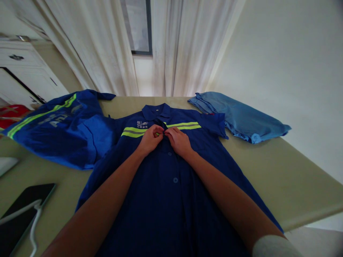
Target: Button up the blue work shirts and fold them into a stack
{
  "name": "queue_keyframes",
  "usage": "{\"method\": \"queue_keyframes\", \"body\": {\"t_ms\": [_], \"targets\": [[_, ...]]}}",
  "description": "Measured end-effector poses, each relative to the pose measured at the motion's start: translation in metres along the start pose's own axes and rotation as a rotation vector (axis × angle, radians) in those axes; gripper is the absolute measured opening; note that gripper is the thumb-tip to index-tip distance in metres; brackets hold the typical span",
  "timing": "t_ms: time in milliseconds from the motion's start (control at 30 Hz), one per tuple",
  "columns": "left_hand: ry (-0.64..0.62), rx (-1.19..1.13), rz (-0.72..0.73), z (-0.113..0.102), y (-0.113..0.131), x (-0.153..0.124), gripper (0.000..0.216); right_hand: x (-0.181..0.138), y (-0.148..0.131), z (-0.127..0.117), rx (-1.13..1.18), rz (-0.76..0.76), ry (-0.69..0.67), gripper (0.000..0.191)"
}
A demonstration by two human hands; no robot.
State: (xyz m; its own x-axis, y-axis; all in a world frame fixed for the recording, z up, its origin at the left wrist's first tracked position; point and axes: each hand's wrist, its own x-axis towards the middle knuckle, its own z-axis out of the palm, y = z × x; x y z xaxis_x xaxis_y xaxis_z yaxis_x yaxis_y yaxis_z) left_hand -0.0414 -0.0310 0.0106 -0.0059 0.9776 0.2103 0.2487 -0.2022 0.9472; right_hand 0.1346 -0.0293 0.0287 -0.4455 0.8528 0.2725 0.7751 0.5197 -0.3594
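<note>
A dark blue short-sleeved work shirt (150, 200) lies spread front side up, its collar pointing away from me. Yellow-green reflective bands cross its chest, and white lettering shows above the left one. My left hand (152, 138) pinches the front placket at chest height, thumb and fingers together. Right beside it, my right hand (178, 140) pinches the placket's other edge, fingertips almost touching the left ones. Whatever small part of the placket sits between the fingertips is hidden. Below the hands, two buttons show on the placket, the nearer button (175, 180) being larger in view.
On the left lies another blue garment (66, 132) with a reflective band. A lighter blue folded garment (235, 114) rests at the table's far right. A dark tablet-like device (24, 210) with a white cable (33, 228) is at the near left. Curtains (102, 43) hang behind the table (289, 178).
</note>
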Motion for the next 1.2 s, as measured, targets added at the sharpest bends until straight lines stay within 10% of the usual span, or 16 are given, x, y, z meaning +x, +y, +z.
{"method": "queue_keyframes", "body": {"t_ms": [1200], "targets": [[-0.043,0.099,0.074,0.000,-0.008,0.005,0.014,-0.003,-0.006,0.000,-0.033,0.003,0.023,0.028]]}}
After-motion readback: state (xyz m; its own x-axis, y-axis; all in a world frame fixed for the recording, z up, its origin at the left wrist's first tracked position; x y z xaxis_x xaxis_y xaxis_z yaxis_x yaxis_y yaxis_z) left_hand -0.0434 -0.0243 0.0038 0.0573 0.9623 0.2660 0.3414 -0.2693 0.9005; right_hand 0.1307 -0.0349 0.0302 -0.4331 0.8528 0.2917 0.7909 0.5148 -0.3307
